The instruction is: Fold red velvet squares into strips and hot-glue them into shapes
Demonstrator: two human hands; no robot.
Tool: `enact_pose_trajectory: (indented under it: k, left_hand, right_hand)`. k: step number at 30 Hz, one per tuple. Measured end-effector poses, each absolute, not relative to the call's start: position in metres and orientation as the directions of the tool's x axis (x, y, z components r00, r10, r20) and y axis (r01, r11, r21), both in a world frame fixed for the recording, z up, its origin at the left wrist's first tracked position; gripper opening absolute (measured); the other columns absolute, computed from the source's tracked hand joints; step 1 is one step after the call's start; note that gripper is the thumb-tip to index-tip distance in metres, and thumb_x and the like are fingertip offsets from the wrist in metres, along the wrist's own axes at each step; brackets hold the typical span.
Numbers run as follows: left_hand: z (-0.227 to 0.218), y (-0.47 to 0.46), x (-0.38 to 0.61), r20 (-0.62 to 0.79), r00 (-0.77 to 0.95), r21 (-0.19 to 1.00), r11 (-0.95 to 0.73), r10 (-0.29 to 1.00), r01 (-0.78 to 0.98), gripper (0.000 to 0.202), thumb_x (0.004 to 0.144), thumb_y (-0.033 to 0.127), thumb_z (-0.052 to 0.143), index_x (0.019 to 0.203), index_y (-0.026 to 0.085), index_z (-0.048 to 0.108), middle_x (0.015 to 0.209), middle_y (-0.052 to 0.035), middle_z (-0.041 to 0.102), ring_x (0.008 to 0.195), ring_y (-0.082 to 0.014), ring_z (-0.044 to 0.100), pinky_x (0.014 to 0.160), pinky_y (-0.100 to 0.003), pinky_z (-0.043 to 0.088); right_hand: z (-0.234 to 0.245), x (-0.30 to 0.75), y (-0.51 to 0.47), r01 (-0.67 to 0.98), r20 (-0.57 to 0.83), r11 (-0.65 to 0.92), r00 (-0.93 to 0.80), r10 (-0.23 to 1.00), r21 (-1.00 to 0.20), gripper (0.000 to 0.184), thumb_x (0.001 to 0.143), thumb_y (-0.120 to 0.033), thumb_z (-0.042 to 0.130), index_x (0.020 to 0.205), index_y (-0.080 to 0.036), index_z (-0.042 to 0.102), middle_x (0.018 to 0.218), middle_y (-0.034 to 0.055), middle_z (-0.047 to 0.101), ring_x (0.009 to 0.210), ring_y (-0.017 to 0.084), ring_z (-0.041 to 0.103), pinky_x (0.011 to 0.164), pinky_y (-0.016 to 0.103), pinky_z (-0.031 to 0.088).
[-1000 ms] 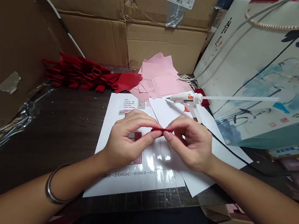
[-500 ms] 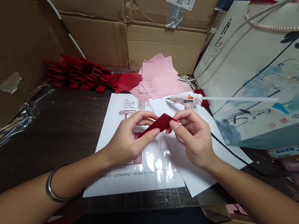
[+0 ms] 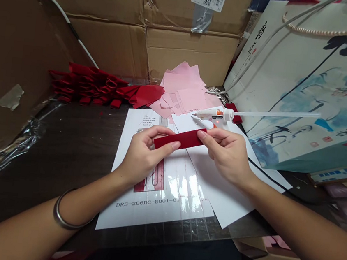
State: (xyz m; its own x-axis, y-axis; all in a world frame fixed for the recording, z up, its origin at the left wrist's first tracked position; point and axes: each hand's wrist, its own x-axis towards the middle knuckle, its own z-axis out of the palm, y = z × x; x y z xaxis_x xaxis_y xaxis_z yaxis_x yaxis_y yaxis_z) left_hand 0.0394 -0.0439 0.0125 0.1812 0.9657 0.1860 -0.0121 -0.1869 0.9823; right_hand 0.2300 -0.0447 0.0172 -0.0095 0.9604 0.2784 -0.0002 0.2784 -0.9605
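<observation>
A dark red strip of fabric (image 3: 187,139) is stretched nearly level between my two hands, above the papers. My left hand (image 3: 144,154) pinches its left end, thumb on the near face and fingers behind. The right end is pinched by my right hand (image 3: 228,152) between thumb and fingers. Just beyond my right hand lies a white hot glue gun (image 3: 214,115) with a long clear glue stick (image 3: 277,114) sticking out of its back. Under my hands are a printed sheet (image 3: 153,206) with pictures and a blank white sheet (image 3: 233,206).
Pink paper squares (image 3: 184,85) are heaped at the back. Rolled red fabric pieces (image 3: 91,84) are piled at back left. Cardboard (image 3: 190,53) walls the rear and left. A painted paper bag (image 3: 308,90) stands on the right, with a black cord (image 3: 267,177) near it.
The red strip, earlier tilted and folded-looking, now shows its broad face lengthwise. My right hand has shifted slightly, and my left hand has moved a little left.
</observation>
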Motion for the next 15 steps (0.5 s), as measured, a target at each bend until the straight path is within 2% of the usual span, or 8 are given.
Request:
enact_pose_trajectory:
  k: [4, 8, 12, 15]
  left_hand:
    - [0.013, -0.043, 0.040, 0.125, 0.145, 0.991, -0.118, 0.981, -0.058, 0.023, 0.072, 0.028, 0.081, 0.089, 0.016, 0.071, 0.077, -0.0033, 0.073, 0.067, -0.0162, 0.068, 0.059, -0.026, 0.055]
    - [0.013, -0.044, 0.040, 0.173, 0.141, 0.984, -0.167, 0.975, -0.058, 0.020, 0.080, 0.032, 0.075, 0.092, 0.016, 0.075, 0.081, -0.0046, 0.075, 0.079, -0.0191, 0.071, 0.069, -0.028, 0.058]
    - [0.013, -0.042, 0.039, 0.223, 0.096, 0.975, -0.224, 0.970, -0.008, 0.018, 0.084, 0.034, 0.071, 0.088, 0.017, 0.076, 0.080, -0.0046, 0.075, 0.078, -0.0197, 0.071, 0.068, -0.029, 0.059]
    - [0.013, -0.041, 0.039, 0.211, 0.083, 0.977, -0.211, 0.974, -0.002, 0.015, 0.083, 0.032, 0.072, 0.081, 0.018, 0.075, 0.080, -0.0047, 0.076, 0.077, -0.0195, 0.071, 0.068, -0.029, 0.058]
  right_hand:
    - [0.013, 0.233, -0.039, -0.008, 0.285, 0.286, 0.063, 0.957, -0.958, 0.015, 0.077, -0.033, 0.078, 0.070, -0.021, 0.073, 0.043, -0.0074, 0.043, 0.043, 0.009, 0.047, 0.046, 0.024, 0.044]
    - [0.011, 0.234, -0.037, -0.018, 0.278, 0.280, 0.085, 0.957, -0.960, 0.015, 0.075, -0.034, 0.079, 0.070, -0.021, 0.073, 0.043, -0.0069, 0.044, 0.042, 0.009, 0.046, 0.043, 0.025, 0.041]
    - [0.007, 0.236, -0.034, 0.006, 0.293, 0.293, 0.090, 0.952, -0.956, 0.015, 0.077, -0.035, 0.077, 0.074, -0.021, 0.074, 0.048, -0.0049, 0.050, 0.047, 0.010, 0.050, 0.042, 0.024, 0.040]
    - [0.006, 0.236, -0.033, 0.008, 0.299, 0.299, 0.093, 0.950, -0.954, 0.015, 0.078, -0.035, 0.076, 0.073, -0.021, 0.073, 0.050, -0.0045, 0.052, 0.049, 0.010, 0.051, 0.043, 0.024, 0.040]
